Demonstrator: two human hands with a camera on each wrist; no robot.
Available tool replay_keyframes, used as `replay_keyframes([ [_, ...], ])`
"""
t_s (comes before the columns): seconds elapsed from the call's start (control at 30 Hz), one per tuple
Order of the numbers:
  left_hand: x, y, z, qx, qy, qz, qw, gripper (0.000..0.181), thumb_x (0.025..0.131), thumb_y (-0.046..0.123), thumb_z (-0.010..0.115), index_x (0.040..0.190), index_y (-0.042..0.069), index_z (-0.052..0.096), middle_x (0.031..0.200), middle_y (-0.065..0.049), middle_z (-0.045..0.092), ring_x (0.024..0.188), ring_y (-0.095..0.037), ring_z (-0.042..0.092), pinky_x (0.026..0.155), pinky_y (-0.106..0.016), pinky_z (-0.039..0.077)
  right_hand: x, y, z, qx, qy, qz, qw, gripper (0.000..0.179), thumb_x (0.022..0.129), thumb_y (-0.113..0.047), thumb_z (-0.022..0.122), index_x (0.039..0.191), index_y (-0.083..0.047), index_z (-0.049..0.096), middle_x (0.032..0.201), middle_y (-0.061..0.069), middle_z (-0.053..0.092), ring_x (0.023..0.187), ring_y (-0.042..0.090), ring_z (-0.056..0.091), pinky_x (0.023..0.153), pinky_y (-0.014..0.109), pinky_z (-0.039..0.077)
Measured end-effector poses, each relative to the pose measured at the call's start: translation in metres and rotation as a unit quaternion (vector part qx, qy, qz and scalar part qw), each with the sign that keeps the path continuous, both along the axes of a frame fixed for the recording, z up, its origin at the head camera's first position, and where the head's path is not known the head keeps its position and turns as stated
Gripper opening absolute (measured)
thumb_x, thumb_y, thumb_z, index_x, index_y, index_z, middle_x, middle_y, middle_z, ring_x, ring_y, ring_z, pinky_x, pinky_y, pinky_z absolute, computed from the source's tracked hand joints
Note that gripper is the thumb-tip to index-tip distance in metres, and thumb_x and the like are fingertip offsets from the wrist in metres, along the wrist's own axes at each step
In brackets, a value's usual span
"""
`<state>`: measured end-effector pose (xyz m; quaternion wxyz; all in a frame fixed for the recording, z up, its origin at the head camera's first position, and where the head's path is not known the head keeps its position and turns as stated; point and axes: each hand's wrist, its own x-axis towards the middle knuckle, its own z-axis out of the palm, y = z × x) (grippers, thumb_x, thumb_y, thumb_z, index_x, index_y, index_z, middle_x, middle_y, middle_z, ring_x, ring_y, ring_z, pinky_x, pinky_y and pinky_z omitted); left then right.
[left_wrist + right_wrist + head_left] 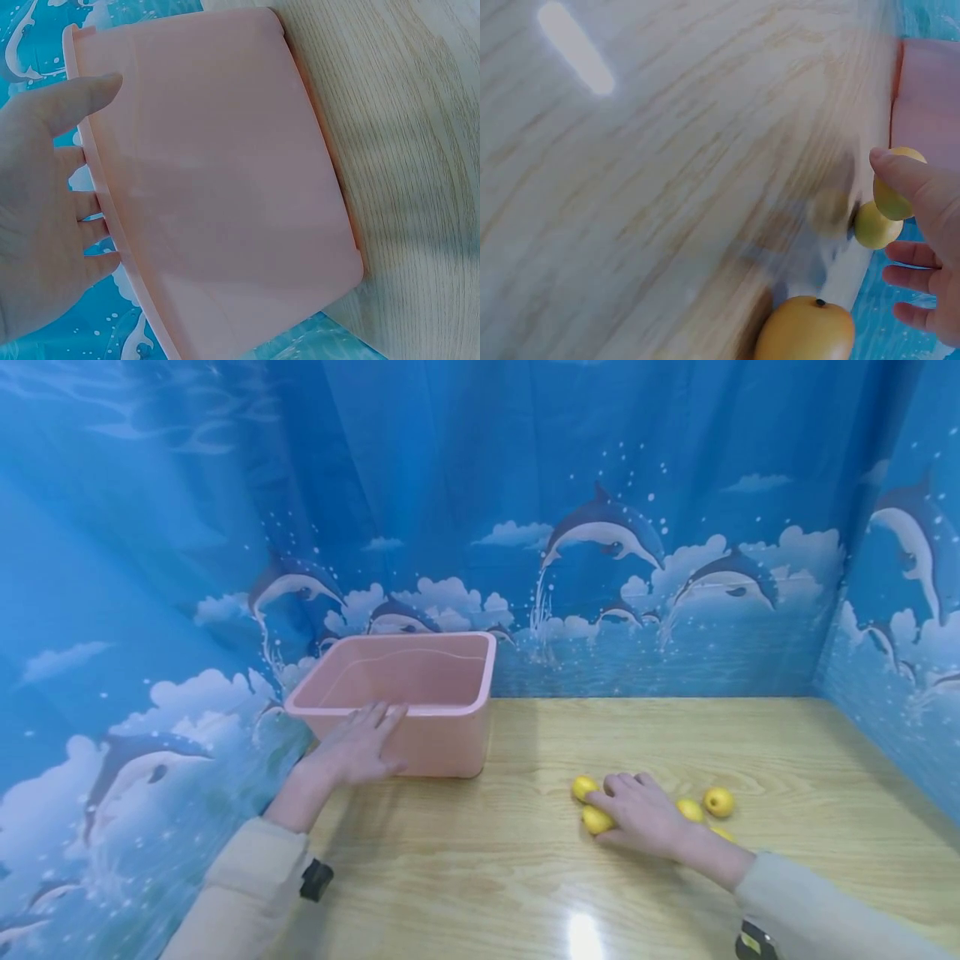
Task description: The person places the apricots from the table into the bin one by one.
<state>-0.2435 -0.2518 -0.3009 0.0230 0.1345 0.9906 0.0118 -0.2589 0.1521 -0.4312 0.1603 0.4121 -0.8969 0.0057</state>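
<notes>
A pink plastic bin (450, 747) stands at the back left of the table. My left hand (358, 747) is at its front rim with the fingers spread; in the left wrist view the thumb (105, 90) lies across the outer wall and the fingertips reach the rim edge. My right hand (645, 817) is low over a group of yellow lemons. Its thumb and index finger pinch one lemon (597, 819), also seen beside the thumb in the right wrist view (892, 195). Another lemon (584, 788) lies just beyond it.
Right of the right hand lie more lemons: one by the wrist (690, 811), one farther right (719, 802) and one partly hidden by the forearm (722, 833). A blue dolphin-print curtain (480, 485) encloses the wooden table (450, 860) at the back and sides.
</notes>
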Motion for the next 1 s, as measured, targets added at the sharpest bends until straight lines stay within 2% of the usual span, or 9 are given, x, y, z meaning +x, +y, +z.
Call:
replay_keyframes([
  [0.3, 0.0, 0.0, -0.002, -0.002, -0.006, 0.0, 1.0, 0.082, 0.088, 0.045, 0.056, 0.15, 0.013, 0.012, 0.154, -0.016, 0.007, 0.14, -0.034, 0.005, 0.111, -0.051, 0.01, -0.002, -0.01, 0.006, -0.036, 0.029, 0.021, 0.9987, 0.043, 0.069, -0.038, 0.076, 0.106, -0.021, 0.062, 0.083, -0.001, 0.05, 0.075, 0.017, 0.048, 0.068, 0.038, 0.042],
  [0.57, -0.001, 0.0, 0.0, 0.005, -0.001, -0.005, 1.0, 0.082, 0.088, 0.044, 0.057, 0.15, 0.011, 0.013, 0.154, -0.017, 0.007, 0.14, -0.035, 0.004, 0.111, -0.052, 0.01, -0.007, -0.024, 0.022, -0.047, 0.05, 0.03, 0.9972, 0.046, 0.068, -0.041, 0.077, 0.106, -0.02, 0.062, 0.088, 0.003, 0.054, 0.08, 0.02, 0.051, 0.071, 0.04, 0.043],
  [0.77, -0.001, -0.001, -0.001, 0.0, 0.0, -0.006, 1.0, 0.082, 0.088, 0.046, 0.056, 0.15, 0.012, 0.013, 0.153, -0.018, 0.008, 0.139, -0.036, 0.006, 0.111, -0.052, 0.011, -0.011, -0.035, 0.034, -0.054, 0.069, 0.042, 0.9952, 0.043, 0.068, -0.042, 0.077, 0.102, -0.02, 0.061, 0.086, 0.002, 0.053, 0.078, 0.02, 0.05, 0.067, 0.038, 0.041],
  [1.0, -0.001, -0.001, -0.001, -0.003, 0.001, 0.001, 1.0, 0.083, 0.088, 0.046, 0.057, 0.15, 0.012, 0.013, 0.153, -0.018, 0.008, 0.139, -0.036, 0.006, 0.11, -0.052, 0.011, -0.018, -0.046, 0.048, -0.05, 0.058, 0.029, 0.9966, 0.044, 0.069, -0.043, 0.077, 0.102, -0.02, 0.061, 0.087, 0.002, 0.052, 0.08, 0.021, 0.05, 0.069, 0.04, 0.042],
])
